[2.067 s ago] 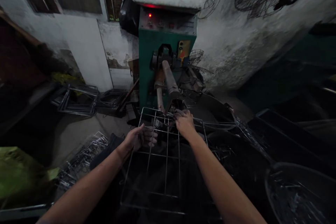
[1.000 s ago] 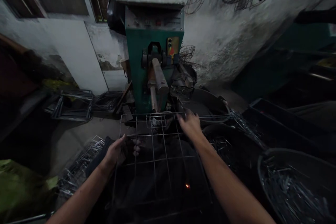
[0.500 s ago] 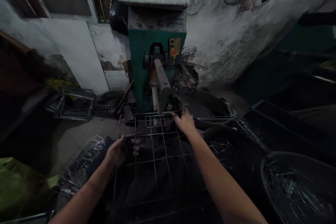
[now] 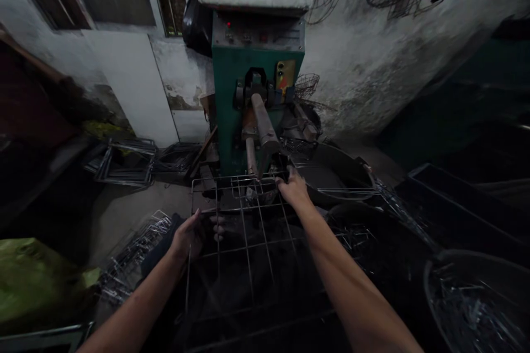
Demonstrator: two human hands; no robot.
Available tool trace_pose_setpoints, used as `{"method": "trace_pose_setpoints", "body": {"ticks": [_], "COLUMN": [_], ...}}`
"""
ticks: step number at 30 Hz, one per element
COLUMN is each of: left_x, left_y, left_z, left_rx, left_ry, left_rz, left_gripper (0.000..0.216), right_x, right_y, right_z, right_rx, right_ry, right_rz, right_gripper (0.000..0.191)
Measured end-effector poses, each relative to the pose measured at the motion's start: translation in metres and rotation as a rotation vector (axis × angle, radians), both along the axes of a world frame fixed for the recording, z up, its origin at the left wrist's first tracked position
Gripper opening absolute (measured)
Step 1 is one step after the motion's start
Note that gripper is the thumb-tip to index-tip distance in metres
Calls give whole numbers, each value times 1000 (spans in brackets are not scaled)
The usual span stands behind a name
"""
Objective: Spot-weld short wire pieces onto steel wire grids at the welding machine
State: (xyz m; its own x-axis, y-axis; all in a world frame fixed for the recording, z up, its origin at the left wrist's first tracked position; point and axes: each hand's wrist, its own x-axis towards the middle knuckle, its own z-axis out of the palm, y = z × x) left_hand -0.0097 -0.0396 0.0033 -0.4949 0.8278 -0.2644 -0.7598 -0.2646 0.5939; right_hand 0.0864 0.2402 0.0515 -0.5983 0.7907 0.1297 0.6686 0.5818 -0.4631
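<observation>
A wire grid rack (image 4: 247, 248) lies tilted in front of me, its far edge at the electrodes of a green spot welder (image 4: 227, 121). My left hand (image 4: 188, 240) is closed round the rack's left side, thumb on top and fingers under the wires. Up at the far right corner, my right hand (image 4: 295, 188) grips the rack's edge, its fingertips partly hidden. A small bent wire frame (image 4: 238, 187) sits along the far edge, below the upper electrode arm (image 4: 265, 124) and by the lower electrode (image 4: 251, 155). Whether the electrodes touch the wire I cannot tell.
On the right stand a wide basin (image 4: 339, 168) with long wires across it and a tub (image 4: 430, 281) of metal pieces. Bent wire parts (image 4: 132, 253) are piled at left, near a yellow-green sack (image 4: 37, 281). Wire frames (image 4: 128, 162) lie by the wall.
The view has swung slightly left. The rack has shifted a little left relative to the electrodes, both hands still on it. A red light on the welder's panel shows brighter.
</observation>
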Motion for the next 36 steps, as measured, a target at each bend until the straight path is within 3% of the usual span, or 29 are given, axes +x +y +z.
{"method": "trace_pose_setpoints", "body": {"ticks": [30, 33, 36], "left_x": [1, 0, -1], "left_y": [-4, -3, -3], "left_z": [-3, 0, 4], "left_rx": [-29, -46, -49], "left_ry": [4, 27, 32], "left_rz": [41, 50, 32], "left_gripper": [33, 33, 35], "right_x": [-5, -2, 23], "right_y": [-1, -4, -13], "right_z": [-6, 3, 23], "right_rx": [28, -6, 59], "right_ry": [13, 7, 1], "right_rz": [-14, 10, 58], "right_gripper": [48, 49, 49]}}
